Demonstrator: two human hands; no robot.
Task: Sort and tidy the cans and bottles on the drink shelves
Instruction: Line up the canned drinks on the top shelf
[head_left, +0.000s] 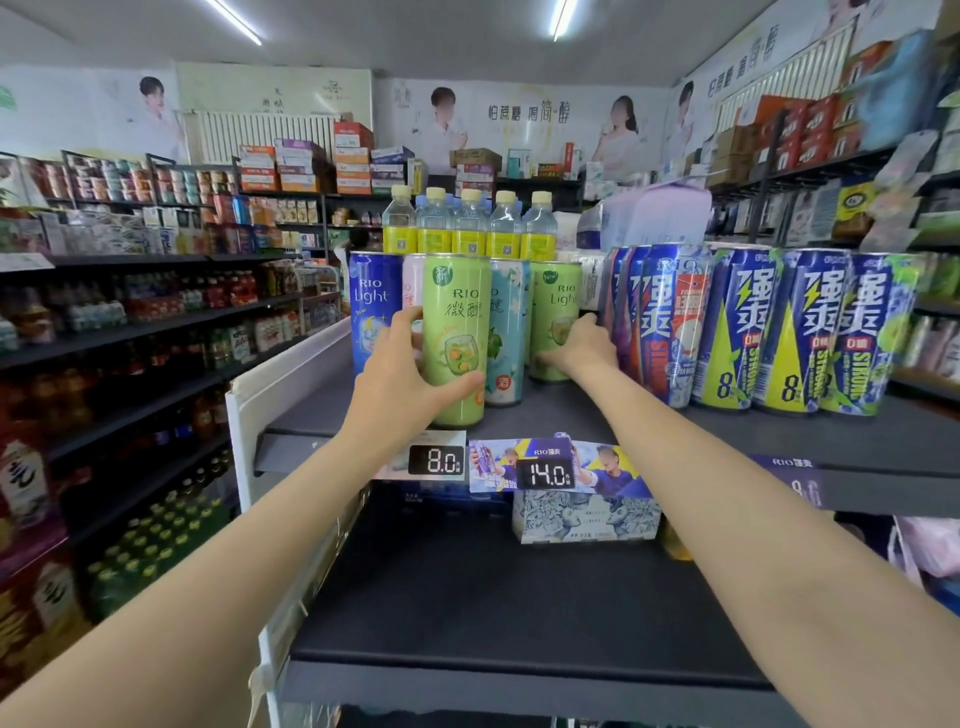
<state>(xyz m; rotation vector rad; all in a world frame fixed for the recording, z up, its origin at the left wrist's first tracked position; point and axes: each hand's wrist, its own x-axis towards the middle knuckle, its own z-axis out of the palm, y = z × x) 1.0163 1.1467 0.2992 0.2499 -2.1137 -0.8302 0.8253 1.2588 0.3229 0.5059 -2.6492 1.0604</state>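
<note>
Shop aisle, drink section: a dark upper shelf (727, 441) carries slim cans at its left end and a tight row of taller blue-and-yellow cans (779, 332) to the right, with yellow-labelled bottles (470, 223) standing behind. Left hand (400, 374) is wrapped round the front light-green can (457, 338), thumb across its lower face, fingers behind it. Right hand (582, 348) grasps the base of a second green can (553, 317) set further back, just beside the purple can at the end of the tall row. A pale-blue can (506, 332) stands between the two. Recommended: keep both cans upright, slide rather than lift, bring like labels together facing forward, and align them near the shelf's front edge. Risk: knocking the neighbouring dark-blue can (371, 312) or pale-blue can.
</note>
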